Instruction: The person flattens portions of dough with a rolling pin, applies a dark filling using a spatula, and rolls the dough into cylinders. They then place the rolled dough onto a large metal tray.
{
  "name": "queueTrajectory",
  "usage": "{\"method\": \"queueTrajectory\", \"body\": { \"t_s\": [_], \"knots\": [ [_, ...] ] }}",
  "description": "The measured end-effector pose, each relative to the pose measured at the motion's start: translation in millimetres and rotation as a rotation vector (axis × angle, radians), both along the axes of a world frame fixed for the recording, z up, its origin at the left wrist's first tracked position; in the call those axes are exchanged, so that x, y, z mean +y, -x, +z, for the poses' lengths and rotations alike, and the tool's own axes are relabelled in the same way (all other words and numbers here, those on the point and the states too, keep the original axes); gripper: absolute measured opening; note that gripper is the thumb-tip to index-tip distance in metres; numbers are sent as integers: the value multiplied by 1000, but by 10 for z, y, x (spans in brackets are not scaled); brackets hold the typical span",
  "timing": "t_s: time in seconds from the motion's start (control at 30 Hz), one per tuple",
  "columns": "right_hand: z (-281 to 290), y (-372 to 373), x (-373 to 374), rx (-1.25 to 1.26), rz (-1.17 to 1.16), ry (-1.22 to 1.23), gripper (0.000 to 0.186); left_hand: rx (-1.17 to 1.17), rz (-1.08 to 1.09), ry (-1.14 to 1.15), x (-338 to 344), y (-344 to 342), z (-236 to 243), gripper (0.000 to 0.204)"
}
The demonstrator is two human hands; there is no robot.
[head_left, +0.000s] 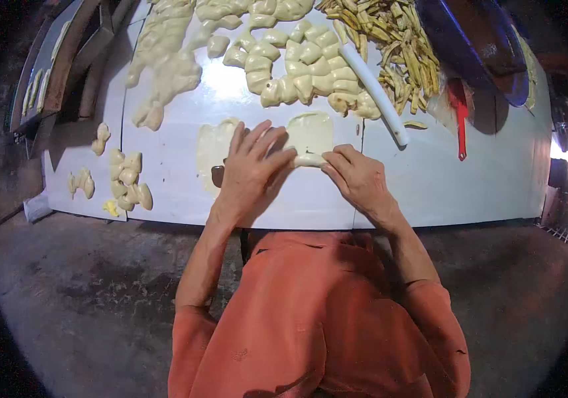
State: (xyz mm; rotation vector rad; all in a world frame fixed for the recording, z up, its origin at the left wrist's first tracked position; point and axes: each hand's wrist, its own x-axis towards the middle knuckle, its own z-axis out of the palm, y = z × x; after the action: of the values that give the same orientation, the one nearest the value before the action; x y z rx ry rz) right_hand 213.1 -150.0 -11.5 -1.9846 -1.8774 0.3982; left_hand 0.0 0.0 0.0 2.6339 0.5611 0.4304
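Observation:
A thin sheet of pale dough (310,126) lies on the white table in front of me, its near edge turned up into a narrow dough roll (309,160). My right hand (358,178) has its fingers closed on the right end of this roll. At the left end, my left hand (251,162) touches the roll with its thumb side, the other fingers stretched out and apart. Partly under the left hand is a second flat dough sheet (210,149), carrying a small dark brown piece of filling (218,175).
Several dough lumps (310,66) cover the far table; smaller ones (128,176) sit at left. A white rod (375,96) lies beside a heap of yellowish-brown strips (406,56). Farther right are a red-handled tool (459,123) and a blue-purple basin (456,33). A wooden rack (65,63) stands far left.

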Motion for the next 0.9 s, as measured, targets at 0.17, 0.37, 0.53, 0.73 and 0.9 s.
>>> {"method": "queueTrajectory", "body": {
  "t_s": [0.17, 0.37, 0.53, 0.73, 0.9],
  "knots": [
    [109, 11, 58, 29, 12, -144, 26, -91, -10, 6, -7, 17, -32, 29],
    [16, -75, 145, 24, 60, -227, 19, -98, 20, 9, -30, -115, -43, 23],
    [62, -98, 272, -43, -57, -123, 12, -2, 150, -27, -2, -246, 73, 15],
    [0, -106, 218, 97, -178, -292, 21, -41, 188, -21, -13, -157, -15, 21],
    [-34, -128, 208, -9, -96, -134, 29, 11, 135, -86, 39, -201, -58, 34]
  ]
}}
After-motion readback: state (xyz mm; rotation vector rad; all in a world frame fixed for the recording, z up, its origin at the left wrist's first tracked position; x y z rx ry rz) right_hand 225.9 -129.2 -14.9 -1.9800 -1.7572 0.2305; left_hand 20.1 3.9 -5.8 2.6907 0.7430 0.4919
